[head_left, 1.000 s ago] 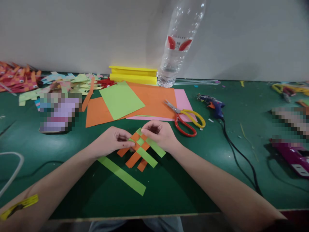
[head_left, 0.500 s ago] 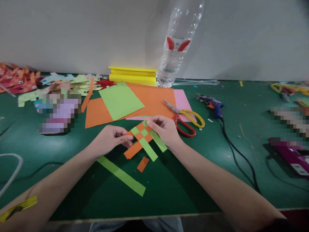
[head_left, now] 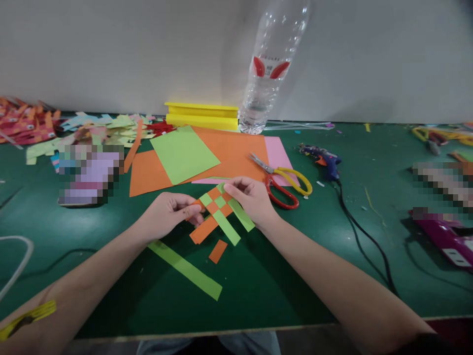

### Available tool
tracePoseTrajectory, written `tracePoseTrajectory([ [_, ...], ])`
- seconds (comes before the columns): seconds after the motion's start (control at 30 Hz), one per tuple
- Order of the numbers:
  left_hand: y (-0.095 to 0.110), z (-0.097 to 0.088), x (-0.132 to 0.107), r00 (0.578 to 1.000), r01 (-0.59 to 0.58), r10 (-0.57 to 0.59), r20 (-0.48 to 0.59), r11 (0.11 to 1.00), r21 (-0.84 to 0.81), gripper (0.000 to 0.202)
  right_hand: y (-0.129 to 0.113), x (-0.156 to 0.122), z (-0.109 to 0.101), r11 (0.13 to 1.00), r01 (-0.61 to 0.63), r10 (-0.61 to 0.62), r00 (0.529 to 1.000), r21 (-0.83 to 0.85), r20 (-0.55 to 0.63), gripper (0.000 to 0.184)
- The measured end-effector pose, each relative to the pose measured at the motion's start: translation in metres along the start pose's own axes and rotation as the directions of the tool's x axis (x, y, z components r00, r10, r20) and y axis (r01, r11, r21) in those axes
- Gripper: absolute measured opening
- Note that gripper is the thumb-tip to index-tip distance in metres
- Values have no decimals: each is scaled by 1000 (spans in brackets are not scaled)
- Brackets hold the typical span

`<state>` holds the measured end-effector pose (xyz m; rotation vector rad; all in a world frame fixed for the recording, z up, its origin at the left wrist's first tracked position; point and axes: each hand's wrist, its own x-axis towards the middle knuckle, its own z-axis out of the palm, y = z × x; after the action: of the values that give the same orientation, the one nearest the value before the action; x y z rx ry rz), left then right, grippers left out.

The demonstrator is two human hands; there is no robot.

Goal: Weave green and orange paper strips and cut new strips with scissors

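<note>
Between my hands, a little piece woven from orange and green paper strips (head_left: 220, 202) is held above the table, its loose strip ends hanging toward me. My left hand (head_left: 173, 211) pinches an orange strip at the left side of the weave. The upper right corner is gripped by my right hand (head_left: 251, 196), thumb on top; its other fingers are partly hidden behind the paper. Below lie a short orange paper piece (head_left: 218, 251) and a long green paper strip (head_left: 186, 268), which runs out from under my left wrist. Scissors (head_left: 283, 180) with one red and one yellow handle rest just beyond my right hand.
Orange sheets (head_left: 240, 148), a green sheet (head_left: 185, 155) and a pink sheet (head_left: 277, 150) overlap behind my hands. Farther back stand a plastic bottle (head_left: 264, 84) and a yellow holder (head_left: 202, 118). A corded glue gun (head_left: 325, 160) lies right; paper scraps (head_left: 99, 125) and a phone (head_left: 92, 175) left.
Both hands keep the same hold on the woven paper, with hardly any movement. The whole view has shifted very slightly.
</note>
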<state>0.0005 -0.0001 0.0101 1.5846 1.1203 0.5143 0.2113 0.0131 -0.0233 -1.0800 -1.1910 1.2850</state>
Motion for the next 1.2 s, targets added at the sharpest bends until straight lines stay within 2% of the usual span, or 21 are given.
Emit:
tracePoseTrajectory([
  [0.1, -6, 0, 1, 999, 28, -29, -13, 998, -61, 28, -1, 0, 0, 1000, -24, 24, 1000, 18, -20, 18],
  [0.2, -10, 2, 2, 992, 47, -66, -106, 985, -166, 29, -2, 1, 0, 998, -49, 52, 995, 33, -82, 20],
  [0.27, -11, 3, 2, 989, 59, -87, -123, 974, -218, 31, -2, 1, 0, 999, -32, 35, 990, 31, -135, 20],
  [0.4, -6, 4, 1, 993, 113, -117, -6, 969, -221, 30, -1, 0, 0, 999, 46, -48, 983, -15, -179, 19],
  [0.5, -2, 5, 0, 989, 145, -144, 20, 976, -160, 21, -2, -2, 0, 991, 97, -113, 978, -95, -177, 19],
  [0.77, 3, 5, 0, 989, 127, -128, 76, 992, 16, 24, -1, -2, -2, 942, 143, -167, 984, -304, -56, 19],
  [0.97, 4, 6, -1, 989, 110, -111, 99, 994, 16, 26, 0, -3, -2, 925, 212, -237, 970, -315, -45, 19],
  [1.2, 1, 5, -2, 984, 104, -96, 147, 993, -49, 24, -2, -5, 0, 918, 226, -264, 961, -326, -77, 21],
])
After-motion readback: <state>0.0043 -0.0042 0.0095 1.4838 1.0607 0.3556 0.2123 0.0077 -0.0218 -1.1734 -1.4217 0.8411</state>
